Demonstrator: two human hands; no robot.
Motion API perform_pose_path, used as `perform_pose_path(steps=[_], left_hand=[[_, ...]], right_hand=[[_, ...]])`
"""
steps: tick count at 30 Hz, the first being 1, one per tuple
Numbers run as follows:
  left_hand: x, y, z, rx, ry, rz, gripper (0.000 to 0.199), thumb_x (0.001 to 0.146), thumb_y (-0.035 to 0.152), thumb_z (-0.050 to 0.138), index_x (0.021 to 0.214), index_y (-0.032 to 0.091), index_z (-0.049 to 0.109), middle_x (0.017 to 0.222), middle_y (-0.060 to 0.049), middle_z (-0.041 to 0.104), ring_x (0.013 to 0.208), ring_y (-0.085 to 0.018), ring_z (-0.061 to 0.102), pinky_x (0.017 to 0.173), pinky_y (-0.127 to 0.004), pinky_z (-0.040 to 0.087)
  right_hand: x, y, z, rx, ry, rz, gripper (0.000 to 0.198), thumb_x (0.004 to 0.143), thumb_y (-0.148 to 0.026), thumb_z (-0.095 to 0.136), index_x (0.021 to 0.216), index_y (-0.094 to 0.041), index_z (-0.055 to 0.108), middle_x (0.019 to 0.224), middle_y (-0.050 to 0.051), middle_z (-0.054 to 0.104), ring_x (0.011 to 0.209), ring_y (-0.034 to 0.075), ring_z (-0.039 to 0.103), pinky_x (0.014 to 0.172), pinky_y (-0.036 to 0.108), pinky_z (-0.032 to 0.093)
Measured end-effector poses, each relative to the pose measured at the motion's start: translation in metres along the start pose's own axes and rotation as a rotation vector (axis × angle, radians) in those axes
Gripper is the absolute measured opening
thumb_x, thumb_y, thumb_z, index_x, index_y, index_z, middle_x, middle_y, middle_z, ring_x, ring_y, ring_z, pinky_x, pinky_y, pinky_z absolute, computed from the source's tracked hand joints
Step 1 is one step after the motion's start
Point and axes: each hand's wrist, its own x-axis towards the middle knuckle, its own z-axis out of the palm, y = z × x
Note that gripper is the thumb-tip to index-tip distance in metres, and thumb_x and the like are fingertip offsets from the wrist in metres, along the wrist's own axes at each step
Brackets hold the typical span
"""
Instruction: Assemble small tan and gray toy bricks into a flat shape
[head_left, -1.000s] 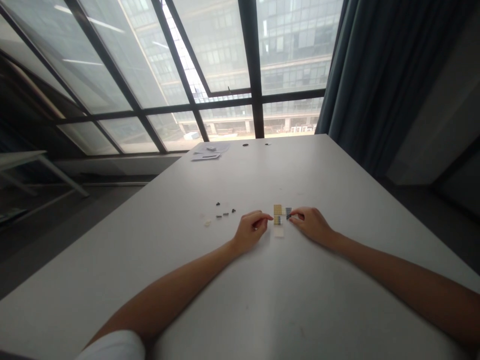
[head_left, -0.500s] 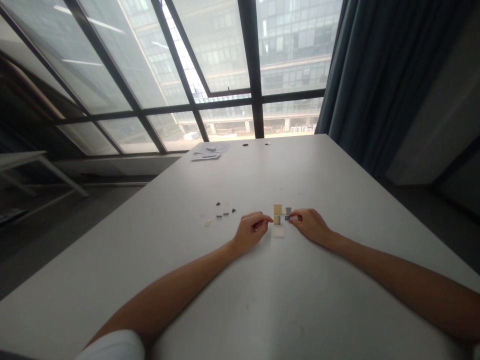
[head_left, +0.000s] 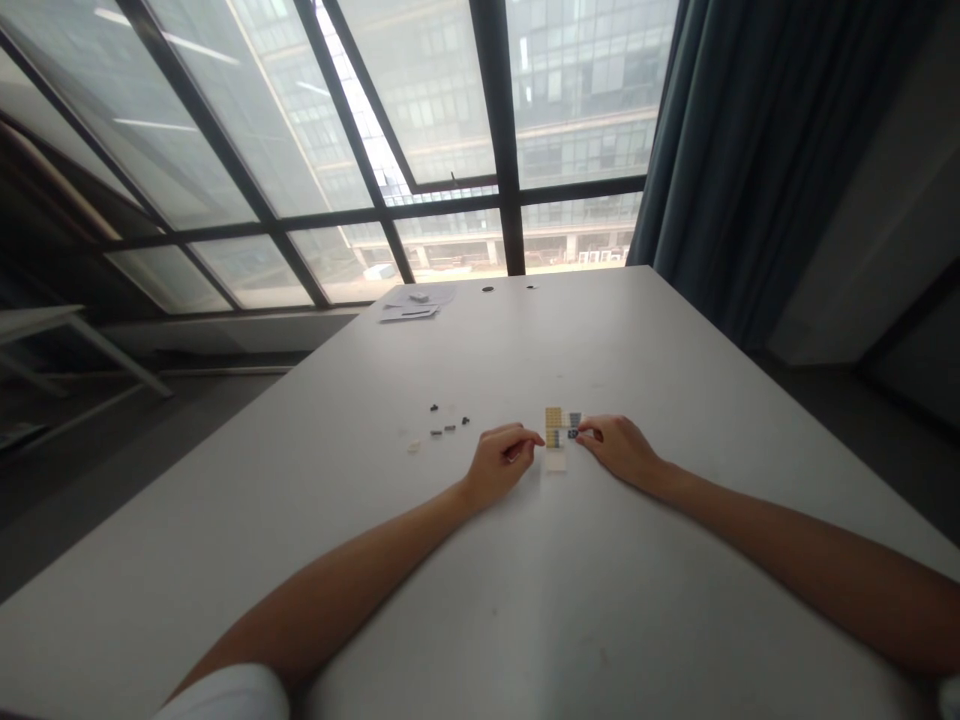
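Head view: on a white rectangular table [head_left: 480, 570], a person's bare right hand [head_left: 621, 446] has thumb and index finger pinched on a small black studded piece [head_left: 573, 434]. That piece is just below the grey right end of a flat yellow, white and grey studded panel [head_left: 553, 416]. The bare left hand [head_left: 504, 460] has curled fingers, its index tip at the panel's left side; whether they touch is unclear. A pale square plate [head_left: 556, 461] adjoins the panel's near edge. Small dark pieces [head_left: 450, 428] lie scattered left.
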Motion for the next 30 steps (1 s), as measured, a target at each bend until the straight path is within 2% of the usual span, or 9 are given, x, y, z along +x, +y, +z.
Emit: perform_pose_path(steps=[16, 24, 30], left_hand=[[0.0, -0.001, 0.001, -0.003, 0.004, 0.013, 0.022, 0.086, 0.012, 0.053, 0.085, 0.016, 0.075, 0.059, 0.004, 0.047, 0.052, -0.008, 0.041, 0.054, -0.021, 0.031], [0.003, -0.013, 0.005, 0.04, 0.031, -0.001, 0.023, 0.087, 0.014, 0.051, 0.084, 0.016, 0.074, 0.058, 0.004, 0.046, 0.054, -0.008, 0.04, 0.055, -0.021, 0.032], [0.005, -0.014, 0.006, 0.044, -0.007, -0.022, 0.022, 0.087, 0.016, 0.052, 0.084, 0.015, 0.074, 0.059, 0.004, 0.048, 0.054, -0.008, 0.041, 0.056, -0.021, 0.032]], right_hand=[[-0.001, 0.004, 0.002, 0.015, 0.039, -0.053, 0.021, 0.09, -0.029, 0.058, 0.088, -0.019, 0.076, 0.074, 0.004, 0.069, 0.066, 0.017, 0.057, 0.065, 0.027, 0.035], [-0.001, 0.007, 0.0, 0.072, 0.316, -0.043, 0.036, 0.094, -0.034, 0.049, 0.066, -0.018, 0.065, 0.064, 0.003, 0.062, 0.06, 0.015, 0.05, 0.061, 0.028, 0.031], [0.0, 0.01, 0.0, 0.087, 0.348, -0.074, 0.038, 0.094, -0.035, 0.049, 0.061, -0.019, 0.06, 0.06, 0.002, 0.057, 0.058, 0.014, 0.047, 0.06, 0.028, 0.031]])
